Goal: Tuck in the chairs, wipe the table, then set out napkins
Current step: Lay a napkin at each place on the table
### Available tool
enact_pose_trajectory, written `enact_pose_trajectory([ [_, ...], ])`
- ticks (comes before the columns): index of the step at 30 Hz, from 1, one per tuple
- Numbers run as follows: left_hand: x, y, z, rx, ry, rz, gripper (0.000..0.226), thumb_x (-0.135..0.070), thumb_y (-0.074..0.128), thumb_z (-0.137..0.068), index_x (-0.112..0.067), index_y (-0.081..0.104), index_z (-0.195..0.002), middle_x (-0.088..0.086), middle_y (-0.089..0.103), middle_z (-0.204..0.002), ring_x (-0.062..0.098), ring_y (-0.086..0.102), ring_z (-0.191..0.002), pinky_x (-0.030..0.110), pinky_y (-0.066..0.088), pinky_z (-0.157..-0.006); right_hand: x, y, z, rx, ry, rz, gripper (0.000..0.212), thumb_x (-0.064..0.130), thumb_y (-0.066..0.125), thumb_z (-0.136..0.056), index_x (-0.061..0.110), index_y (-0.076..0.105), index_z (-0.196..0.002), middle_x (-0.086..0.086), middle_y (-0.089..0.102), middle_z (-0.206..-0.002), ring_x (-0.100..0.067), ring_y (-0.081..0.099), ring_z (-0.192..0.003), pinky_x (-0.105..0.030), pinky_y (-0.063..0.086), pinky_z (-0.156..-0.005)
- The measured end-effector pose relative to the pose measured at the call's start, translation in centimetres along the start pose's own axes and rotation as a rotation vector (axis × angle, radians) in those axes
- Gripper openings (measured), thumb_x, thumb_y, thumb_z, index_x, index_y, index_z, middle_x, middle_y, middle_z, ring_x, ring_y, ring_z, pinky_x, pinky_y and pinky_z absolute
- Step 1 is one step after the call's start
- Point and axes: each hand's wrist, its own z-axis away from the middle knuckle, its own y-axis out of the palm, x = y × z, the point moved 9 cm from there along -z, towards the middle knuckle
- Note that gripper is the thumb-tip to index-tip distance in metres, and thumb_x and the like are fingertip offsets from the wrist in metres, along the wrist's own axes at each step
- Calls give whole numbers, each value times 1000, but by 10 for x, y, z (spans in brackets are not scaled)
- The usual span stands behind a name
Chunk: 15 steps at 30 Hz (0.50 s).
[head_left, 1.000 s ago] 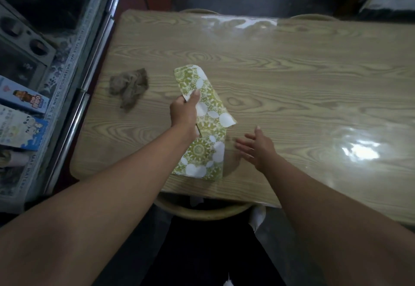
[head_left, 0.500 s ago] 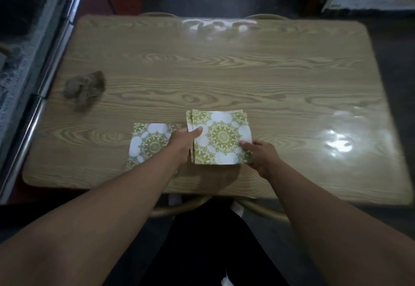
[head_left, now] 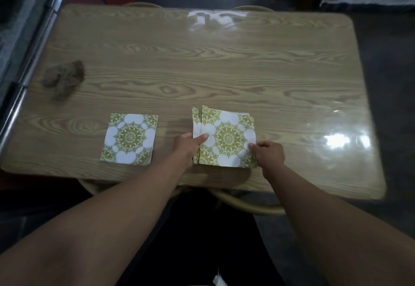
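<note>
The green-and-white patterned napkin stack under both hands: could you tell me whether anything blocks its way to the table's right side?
Nothing visible does. Right of the green-and-white patterned napkin stack, the glossy wooden table shows only glare.

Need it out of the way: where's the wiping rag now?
Head view: the brown rag lies on the table's left end, beyond the single laid napkin, clear of both hands.
</note>
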Motion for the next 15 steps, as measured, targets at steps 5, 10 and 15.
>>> enact_pose_trajectory([
  [5, 6, 3, 1, -96, -10, -93, 57, -25, 72, -84, -3, 52, -132, 10, 61, -128, 30, 59, -114, 47, 47, -102, -13, -24, -2, -151, 15, 93, 8, 26, 73, -82, 19, 71, -79, -5, 72, -88, -23, 67, -86, -39, 54, -86],
  [10, 6, -2, -4, -167, 6, -145, 49, -21, 64, -91, -2, 50, -134, 14, 59, -131, 30, 58, -116, 34, 46, -96, -32, -36, -2, -222, 78, 85, 16, 25, 67, -88, 11, 72, -95, -12, 72, -100, -30, 64, -99, -34, 49, -86],
  [15, 15, -2, -8, -115, -61, -148, 70, -30, 79, -77, -4, 49, -134, 12, 58, -132, 34, 57, -117, 47, 47, -100, -45, -27, -4, -163, 137, 50, 31, 26, 76, -79, 7, 70, -103, -11, 71, -103, -28, 66, -97, -34, 53, -86],
])
